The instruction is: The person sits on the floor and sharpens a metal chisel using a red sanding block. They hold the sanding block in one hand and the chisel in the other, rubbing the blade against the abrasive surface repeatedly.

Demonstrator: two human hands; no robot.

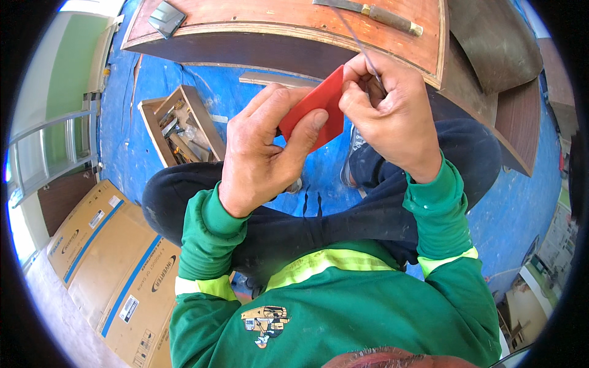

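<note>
My left hand point(264, 147) grips a red flat, rectangular piece point(322, 98), thumb on its face and fingers behind it. My right hand point(396, 116) is at the piece's right edge, its fingers curled round a thin, narrow strip point(353, 34) that rises up and to the left. What the right fingertips do against the red piece is partly hidden. Both hands are raised above my crossed, dark-trousered legs.
Ahead, a wooden box-like unit point(270, 18) bears a phone point(167, 19) and a wooden-handled bladed tool point(392, 19). A wooden toolbox point(147, 116) lies on blue sheeting point(123, 153). Flattened cardboard point(104, 270) and a metal ladder point(49, 147) are left; a brown panel point(491, 43) is upper right.
</note>
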